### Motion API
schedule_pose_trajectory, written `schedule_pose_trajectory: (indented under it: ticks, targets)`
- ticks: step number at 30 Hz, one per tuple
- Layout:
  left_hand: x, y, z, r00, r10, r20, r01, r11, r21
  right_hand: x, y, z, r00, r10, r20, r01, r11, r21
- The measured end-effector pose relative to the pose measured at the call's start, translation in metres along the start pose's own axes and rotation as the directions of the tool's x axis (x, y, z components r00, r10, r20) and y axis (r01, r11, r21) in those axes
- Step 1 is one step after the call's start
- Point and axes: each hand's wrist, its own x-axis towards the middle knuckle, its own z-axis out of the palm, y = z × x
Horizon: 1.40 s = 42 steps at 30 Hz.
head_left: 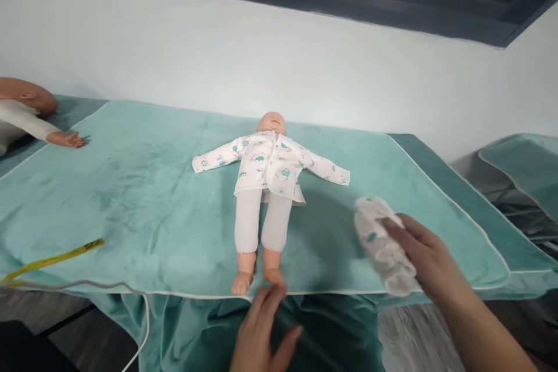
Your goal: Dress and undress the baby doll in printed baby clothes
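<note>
A baby doll (274, 122) lies on its back on the green cloth, arms spread, head towards the wall. It wears a white printed jacket (283, 165), and its legs are covered in plain white, with bare feet (243, 282) at the near edge. My left hand (264, 325) is at the doll's foot on the right, fingers stretched out; whether they touch it I cannot tell. To the right of the doll, my right hand (421, 250) grips a bunched white printed cloth (383, 244), slightly blurred, above the bed.
The green padded cover (143, 186) spans the table beneath the wall. A second doll (30, 110) lies at the far left. A yellow strap (56, 258) and a pale cable (146, 314) lie at the front left edge. Another green-covered surface (527, 168) stands at right.
</note>
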Motion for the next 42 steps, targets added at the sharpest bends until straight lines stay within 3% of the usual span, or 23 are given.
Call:
schedule_pose_trajectory:
  ticks: [2, 3, 4, 7, 9, 12, 13, 15, 19, 20, 23, 24, 25, 28, 30, 31, 33, 35, 36, 39, 40, 42]
  targets:
    - [0.026, 0.024, 0.019, 0.996, 0.032, 0.079, -0.027, 0.997, -0.073, -0.012, -0.032, 0.031, 0.960, -0.035, 0.277, -0.024, 0.978, 0.206]
    - [0.039, 0.036, 0.023, 0.983, 0.047, 0.176, -0.017, 0.986, -0.168, -0.015, -0.045, 0.044, 0.930, -0.079, 0.358, -0.028, 0.959, 0.282]
    - [0.050, 0.048, 0.023, 0.978, 0.039, 0.205, 0.010, 0.972, -0.233, -0.016, -0.055, 0.054, 0.898, -0.132, 0.420, -0.025, 0.937, 0.347]
    - [0.087, 0.073, 0.010, 0.988, -0.059, 0.143, 0.108, 0.927, -0.359, -0.007, -0.075, 0.075, 0.768, -0.319, 0.555, 0.048, 0.893, 0.448]
    - [0.115, 0.077, -0.005, 0.993, -0.112, 0.047, 0.121, 0.917, -0.381, 0.007, -0.082, 0.085, 0.738, -0.389, 0.552, 0.176, 0.900, 0.398]
    - [0.162, 0.074, -0.023, 0.993, -0.094, -0.065, 0.068, 0.944, -0.322, 0.039, -0.089, 0.099, 0.814, -0.446, 0.373, 0.436, 0.892, 0.116]
    - [0.177, 0.073, -0.028, 0.993, -0.071, -0.094, 0.039, 0.954, -0.298, 0.051, -0.092, 0.102, 0.817, -0.488, 0.308, 0.515, 0.857, -0.008]
    - [0.202, 0.072, -0.036, 0.990, -0.022, -0.138, -0.012, 0.970, -0.244, 0.070, -0.101, 0.105, 0.761, -0.609, 0.222, 0.648, 0.725, -0.233]
    - [0.225, 0.075, -0.051, 0.979, 0.037, -0.200, -0.078, 0.976, -0.204, 0.075, -0.122, 0.096, 0.556, -0.809, 0.191, 0.794, 0.449, -0.410]
    - [0.226, 0.076, -0.055, 0.973, 0.041, -0.225, -0.091, 0.972, -0.214, 0.068, -0.127, 0.093, 0.481, -0.845, 0.232, 0.838, 0.366, -0.404]
    - [0.222, 0.082, -0.072, 0.962, 0.059, -0.266, -0.140, 0.945, -0.297, 0.047, -0.138, 0.088, 0.185, -0.865, 0.467, 0.945, 0.026, -0.326]
    - [0.220, 0.086, -0.078, 0.963, 0.071, -0.259, -0.156, 0.933, -0.325, 0.042, -0.140, 0.087, 0.117, -0.833, 0.541, 0.952, -0.061, -0.300]
    - [0.218, 0.089, -0.085, 0.964, 0.085, -0.252, -0.169, 0.927, -0.334, 0.040, -0.142, 0.087, 0.085, -0.797, 0.598, 0.950, -0.116, -0.290]
    - [0.213, 0.098, -0.107, 0.940, 0.139, -0.313, -0.207, 0.958, -0.197, 0.050, -0.148, 0.087, 0.124, -0.714, 0.689, 0.927, -0.164, -0.337]
    - [0.215, 0.099, -0.117, 0.895, 0.219, -0.389, -0.229, 0.973, 0.022, 0.064, -0.158, 0.086, 0.173, -0.695, 0.698, 0.926, -0.127, -0.356]
    - [0.216, 0.099, -0.119, 0.870, 0.277, -0.408, -0.240, 0.961, 0.140, 0.070, -0.165, 0.086, 0.213, -0.706, 0.676, 0.933, -0.059, -0.355]
    - [0.219, 0.097, -0.118, 0.849, 0.385, -0.363, -0.289, 0.912, 0.292, 0.079, -0.180, 0.087, 0.323, -0.744, 0.585, 0.938, 0.168, -0.304]
    - [0.219, 0.097, -0.111, 0.883, 0.415, -0.222, -0.362, 0.900, 0.242, 0.081, -0.195, 0.091, 0.418, -0.756, 0.503, 0.905, 0.392, -0.164]
    - [0.218, 0.097, -0.106, 0.909, 0.399, -0.122, -0.378, 0.912, 0.161, 0.079, -0.201, 0.092, 0.440, -0.757, 0.483, 0.884, 0.461, -0.083]
    - [0.212, 0.099, -0.097, 0.949, 0.299, 0.101, -0.302, 0.953, 0.012, 0.072, -0.209, 0.094, 0.442, -0.757, 0.481, 0.847, 0.528, 0.053]
    - [0.210, 0.099, -0.097, 0.958, 0.267, 0.108, -0.269, 0.963, 0.002, 0.070, -0.209, 0.092, 0.449, -0.747, 0.490, 0.841, 0.539, 0.051]
    - [0.208, 0.098, -0.102, 0.977, 0.212, 0.004, -0.211, 0.974, -0.085, 0.065, -0.208, 0.084, 0.469, -0.689, 0.552, 0.819, 0.574, 0.020]
